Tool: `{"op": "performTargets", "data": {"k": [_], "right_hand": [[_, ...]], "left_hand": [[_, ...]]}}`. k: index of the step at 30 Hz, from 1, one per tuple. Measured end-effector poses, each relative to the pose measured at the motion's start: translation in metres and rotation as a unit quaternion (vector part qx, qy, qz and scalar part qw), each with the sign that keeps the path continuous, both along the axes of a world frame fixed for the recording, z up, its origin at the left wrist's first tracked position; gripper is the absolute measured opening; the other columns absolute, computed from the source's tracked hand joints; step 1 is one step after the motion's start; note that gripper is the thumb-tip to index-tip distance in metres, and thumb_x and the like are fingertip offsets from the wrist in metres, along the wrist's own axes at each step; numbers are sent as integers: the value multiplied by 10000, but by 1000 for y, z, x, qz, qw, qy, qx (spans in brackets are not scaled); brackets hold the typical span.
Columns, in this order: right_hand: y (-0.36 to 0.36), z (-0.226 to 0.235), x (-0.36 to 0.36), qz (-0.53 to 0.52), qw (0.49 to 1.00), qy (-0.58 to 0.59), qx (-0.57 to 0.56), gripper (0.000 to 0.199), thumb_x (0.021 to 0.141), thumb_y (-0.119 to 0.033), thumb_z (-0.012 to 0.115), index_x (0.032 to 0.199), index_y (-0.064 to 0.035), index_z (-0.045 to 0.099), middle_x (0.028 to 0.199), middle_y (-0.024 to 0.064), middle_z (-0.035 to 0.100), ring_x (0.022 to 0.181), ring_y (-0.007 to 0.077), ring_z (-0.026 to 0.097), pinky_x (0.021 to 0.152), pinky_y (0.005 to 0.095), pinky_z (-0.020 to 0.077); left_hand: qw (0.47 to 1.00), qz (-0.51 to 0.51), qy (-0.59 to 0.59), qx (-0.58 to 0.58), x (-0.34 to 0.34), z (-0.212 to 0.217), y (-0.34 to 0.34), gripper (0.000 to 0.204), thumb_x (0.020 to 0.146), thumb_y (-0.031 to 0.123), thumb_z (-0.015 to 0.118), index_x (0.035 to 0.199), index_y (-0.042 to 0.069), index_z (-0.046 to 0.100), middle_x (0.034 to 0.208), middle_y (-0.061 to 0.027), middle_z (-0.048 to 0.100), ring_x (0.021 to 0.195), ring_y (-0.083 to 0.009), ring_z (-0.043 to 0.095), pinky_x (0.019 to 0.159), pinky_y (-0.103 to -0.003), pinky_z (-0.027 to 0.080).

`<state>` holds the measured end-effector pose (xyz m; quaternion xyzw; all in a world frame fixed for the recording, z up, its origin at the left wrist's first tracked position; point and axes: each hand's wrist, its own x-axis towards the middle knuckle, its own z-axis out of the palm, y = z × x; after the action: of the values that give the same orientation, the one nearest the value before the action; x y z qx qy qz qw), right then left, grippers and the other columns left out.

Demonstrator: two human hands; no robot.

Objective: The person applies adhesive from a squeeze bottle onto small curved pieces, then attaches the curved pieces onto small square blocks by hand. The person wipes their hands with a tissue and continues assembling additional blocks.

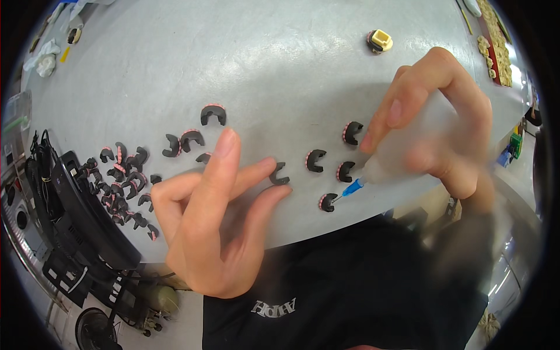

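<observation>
My left hand pinches a small black horseshoe-shaped piece between thumb and a fingertip, with another finger raised. Wrapped in my right hand is a translucent squeeze bottle, partly blurred. Its blue needle tip points down-left, with the thin needle at a black horseshoe piece with a pink beaded rim; whether it touches is too small to tell. Similar pieces lie close by: one beside the blue tip, one above it and one nearer the left hand.
A pile of these black-and-pink pieces covers the table's left side, several more lying beyond my left hand. A black device with cables stands at the left edge. Far right sits a cream-and-black part. The grey table's near edge borders my dark shirt.
</observation>
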<state>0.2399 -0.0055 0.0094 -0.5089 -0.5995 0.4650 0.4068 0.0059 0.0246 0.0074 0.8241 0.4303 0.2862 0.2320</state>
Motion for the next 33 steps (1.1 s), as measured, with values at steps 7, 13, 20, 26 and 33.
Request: {"op": "performTargets", "data": {"k": [7, 13, 20, 26, 33], "right_hand": [[-3, 0, 1, -7, 1000, -27, 3, 380, 772, -308, 685, 882, -39, 438, 700, 129, 598, 657, 173, 609, 605, 247, 477], [3, 9, -4, -137, 990, -14, 18, 312, 751, -313, 638, 831, -58, 477, 637, 64, 534, 606, 116, 527, 577, 207, 377], [5, 9, -5, -140, 990, -33, 11, 301, 749, -316, 623, 822, -57, 490, 690, 40, 488, 627, 118, 519, 622, 220, 362], [4, 8, -9, -149, 988, -29, 1, 327, 747, -337, 638, 819, -54, 490, 680, 53, 503, 621, 122, 519, 623, 216, 369], [5, 8, -6, -142, 990, -25, 6, 326, 766, -347, 613, 844, -61, 476, 654, 88, 548, 629, 105, 476, 606, 192, 346]], "left_hand": [[1000, 7, -10, -5, 0, -1, -2, 692, 591, -7, 787, 1204, -80, 473, 819, -105, 686, 722, -142, 445, 642, -255, 323], [1000, -24, -14, 7, -4, -3, 2, 690, 603, -19, 776, 1218, -72, 466, 836, -105, 686, 729, -142, 443, 647, -256, 325], [999, -38, -18, 11, -5, -3, 2, 686, 614, -21, 768, 1225, -72, 461, 839, -100, 685, 741, -140, 440, 657, -256, 323], [999, -41, -17, 20, -5, -3, 2, 686, 616, -18, 767, 1224, -86, 457, 838, -100, 683, 746, -141, 442, 671, -259, 324], [1000, -8, -21, 13, -2, -5, -1, 688, 605, -22, 764, 1220, -91, 465, 808, -97, 679, 712, -134, 456, 690, -263, 325]]}}
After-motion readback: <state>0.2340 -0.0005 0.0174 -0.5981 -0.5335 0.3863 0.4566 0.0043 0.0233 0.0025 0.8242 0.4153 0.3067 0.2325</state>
